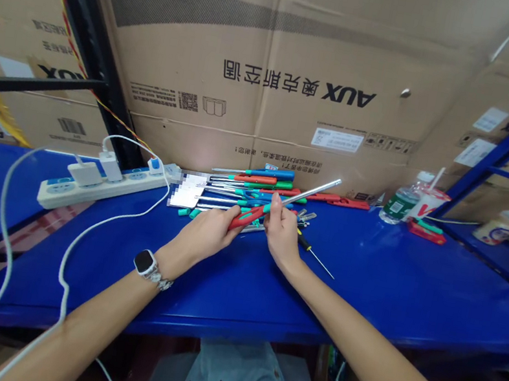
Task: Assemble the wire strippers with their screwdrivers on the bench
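While both hands are working above the table (389,293), in front of the clutter along its back edge and about midway between its left and right ends, the red-handled tool (250,215) is slanting rightwards towards that back edge. The left hand (208,231) is wrapping its grip round the rear of the handle; the right hand (283,232) is gripping farther up, near where the metal shaft (314,190) is emerging, its thumb lying on top. Judging by looks, the tool is probably feeling light and stiff rather than fragile, with the handle offering firmer purchase and the smooth, shiny shaft being likelier to slip, so the handle is looking the surest hold. Beyond, similar tools (261,180) are lying heaped by the back edge, and a screwdriver (305,243) is pointing rightwards towards the front edge
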Motion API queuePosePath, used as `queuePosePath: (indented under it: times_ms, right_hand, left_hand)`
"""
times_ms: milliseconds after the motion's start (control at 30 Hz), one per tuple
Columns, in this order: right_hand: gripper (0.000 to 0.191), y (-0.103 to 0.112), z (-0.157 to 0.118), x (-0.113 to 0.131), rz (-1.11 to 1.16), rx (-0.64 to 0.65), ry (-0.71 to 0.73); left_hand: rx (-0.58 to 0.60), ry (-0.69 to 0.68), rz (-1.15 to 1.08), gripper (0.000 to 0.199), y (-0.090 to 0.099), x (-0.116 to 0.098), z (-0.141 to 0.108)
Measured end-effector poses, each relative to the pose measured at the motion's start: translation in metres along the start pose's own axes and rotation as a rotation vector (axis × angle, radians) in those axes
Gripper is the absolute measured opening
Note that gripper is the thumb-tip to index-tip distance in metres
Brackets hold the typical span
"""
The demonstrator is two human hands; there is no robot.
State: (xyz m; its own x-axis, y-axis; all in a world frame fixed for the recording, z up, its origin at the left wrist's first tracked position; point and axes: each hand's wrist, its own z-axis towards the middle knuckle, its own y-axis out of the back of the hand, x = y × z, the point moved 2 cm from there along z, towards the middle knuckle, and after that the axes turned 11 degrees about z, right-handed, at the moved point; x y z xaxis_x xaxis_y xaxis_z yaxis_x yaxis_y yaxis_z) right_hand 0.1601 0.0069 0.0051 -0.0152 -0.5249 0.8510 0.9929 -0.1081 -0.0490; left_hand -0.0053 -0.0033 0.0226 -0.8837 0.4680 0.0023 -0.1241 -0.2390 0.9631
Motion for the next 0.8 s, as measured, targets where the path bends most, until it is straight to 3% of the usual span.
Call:
queuePosePath:
  times_ms: [167, 267, 367, 533, 633, 800]
  right_hand:
    - [0.056, 0.004, -0.008, -0.007, -0.006, 0.064, -0.076]
    - [0.042, 0.0, -0.014, -0.007, -0.029, 0.174, -0.087]
    - [0.035, -0.004, -0.017, -0.004, -0.01, 0.248, -0.047]
    - [0.045, 0.004, -0.009, -0.003, 0.13, 0.12, -0.085]
    - [0.051, 0.006, -0.006, -0.005, 0.189, 0.117, -0.167]
    - [0.054, 0.005, -0.004, -0.007, 0.287, 0.071, -0.212]
  left_hand:
    - [-0.038, 0.006, -0.088, 0.009, -0.006, 0.001, 0.003]
    - [-0.077, -0.081, -0.209, 0.006, -0.012, -0.001, 0.004]
    - [-0.121, -0.176, -0.337, 0.016, -0.012, -0.002, 0.004]
    - [-0.136, -0.16, -0.294, 0.03, -0.006, 0.002, 0.0]
    - [-0.118, -0.144, -0.229, 0.027, -0.008, 0.002, -0.001]
    - [-0.097, -0.107, -0.176, 0.04, -0.008, -0.001, -0.001]
